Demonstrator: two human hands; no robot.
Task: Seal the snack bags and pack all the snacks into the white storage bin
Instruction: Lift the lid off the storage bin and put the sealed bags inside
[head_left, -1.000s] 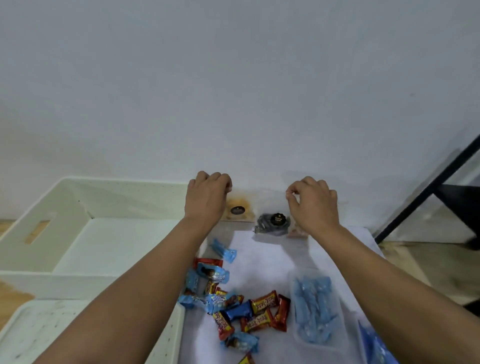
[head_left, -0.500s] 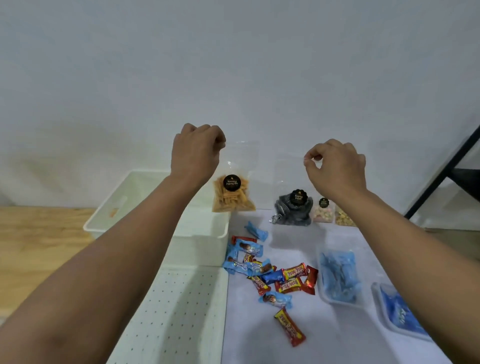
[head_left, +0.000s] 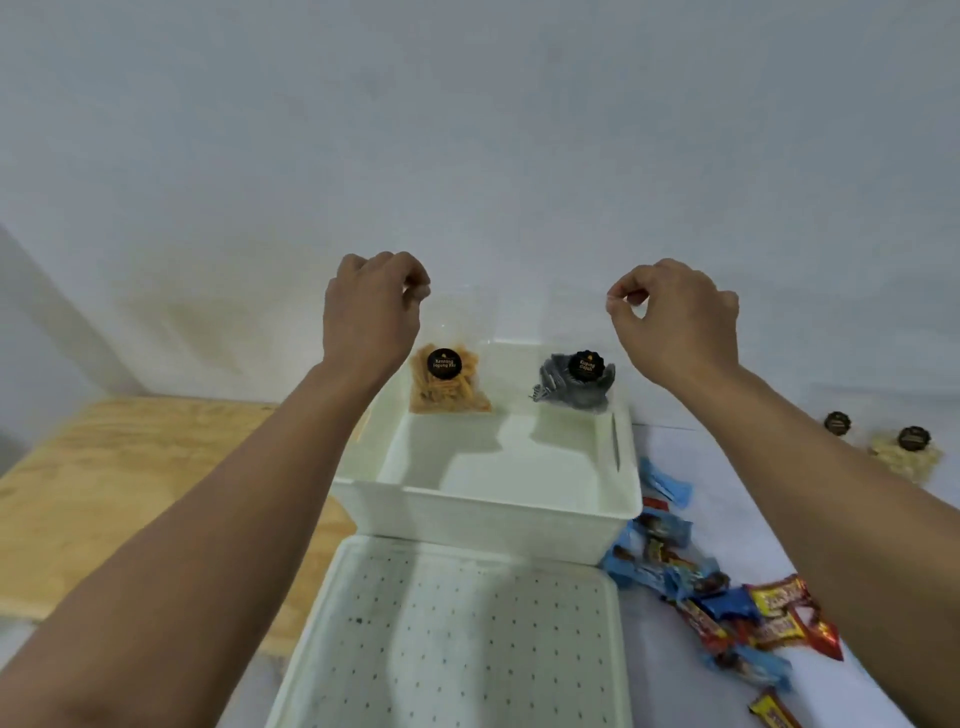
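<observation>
My left hand pinches the top of a clear bag of orange snack sticks with a black round label. My right hand pinches the top of a clear bag of dark grey snacks. Both bags hang above the far end of the white storage bin, which has nothing else inside. Two more labelled snack bags stand on the white cloth at the far right. Several blue, red and yellow wrapped candies lie to the right of the bin.
The bin's white perforated lid lies flat just in front of it. A wooden tabletop shows at the left. A plain white wall rises directly behind the bin.
Both hands lifted the two bags off the cloth and carried them left until they hang over the bin. The view shifted left, so the blue trays dropped out of sight.
</observation>
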